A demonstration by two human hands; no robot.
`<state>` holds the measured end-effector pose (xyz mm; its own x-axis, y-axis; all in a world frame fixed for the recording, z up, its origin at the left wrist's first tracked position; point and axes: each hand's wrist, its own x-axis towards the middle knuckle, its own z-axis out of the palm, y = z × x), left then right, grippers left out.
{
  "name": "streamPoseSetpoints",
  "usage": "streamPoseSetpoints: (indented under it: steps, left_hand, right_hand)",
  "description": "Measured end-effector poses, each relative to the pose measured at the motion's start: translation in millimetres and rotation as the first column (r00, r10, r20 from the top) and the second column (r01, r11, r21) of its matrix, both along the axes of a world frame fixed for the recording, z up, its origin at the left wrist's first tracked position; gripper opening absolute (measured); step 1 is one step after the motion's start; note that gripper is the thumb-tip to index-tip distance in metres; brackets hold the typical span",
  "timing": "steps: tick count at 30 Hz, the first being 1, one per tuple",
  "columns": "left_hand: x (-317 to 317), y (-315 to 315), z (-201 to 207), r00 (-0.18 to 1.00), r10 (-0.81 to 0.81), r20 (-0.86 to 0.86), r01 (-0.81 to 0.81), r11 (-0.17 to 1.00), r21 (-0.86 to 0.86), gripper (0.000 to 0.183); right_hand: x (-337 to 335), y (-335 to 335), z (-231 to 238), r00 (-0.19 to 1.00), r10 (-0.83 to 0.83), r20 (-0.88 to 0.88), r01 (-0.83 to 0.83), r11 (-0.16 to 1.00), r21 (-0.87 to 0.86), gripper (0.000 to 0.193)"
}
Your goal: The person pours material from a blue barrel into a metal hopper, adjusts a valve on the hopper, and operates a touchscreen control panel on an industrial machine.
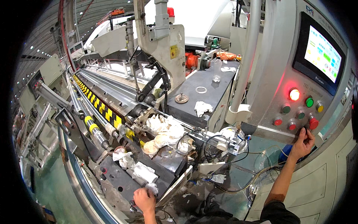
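Pinching a panel knob (302,130): right hand (302,145); left hand (145,200), hold unclear, by littered black ledge (121,178); green floor (54,183).

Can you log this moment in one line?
left hand: beside dark machine block | right hand: at control panel | red lamp: lit

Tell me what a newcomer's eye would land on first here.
Probably the bright screen at upper right, with a glowing red lamp below it and the right hand lower still, at the panel's bottom edge. Next, the yellow-and-black strip slanting down left of centre, and the crumpled white wad near its lower end.
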<state>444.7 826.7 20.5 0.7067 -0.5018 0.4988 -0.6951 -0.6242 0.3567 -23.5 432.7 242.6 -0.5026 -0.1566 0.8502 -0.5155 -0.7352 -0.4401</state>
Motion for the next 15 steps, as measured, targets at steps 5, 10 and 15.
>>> streamPoseSetpoints:
  steps: [5,10,15]
  left_hand:
    - [-1.7,-0.1,-1.9,1.0,-0.004,0.02,0.005,1.0,-0.021,0.013]
    - [-1.2,0.8,2.1,1.0,-0.017,0.008,0.017,0.999,-0.037,0.013]
    - [-2.2,0.1,4.6,1.0,0.007,0.017,-0.006,1.0,-0.021,0.012]
  right_hand:
    - [-1.6,2.2,0.0,0.999,0.034,0.004,-0.034,0.999,0.006,0.02]
    - [6.9,6.8,6.2,1.0,-0.015,0.009,0.015,0.999,0.043,0.02]
    - [5.0,5.6,2.7,1.0,0.018,-0.003,-0.018,1.0,0.015,0.021]
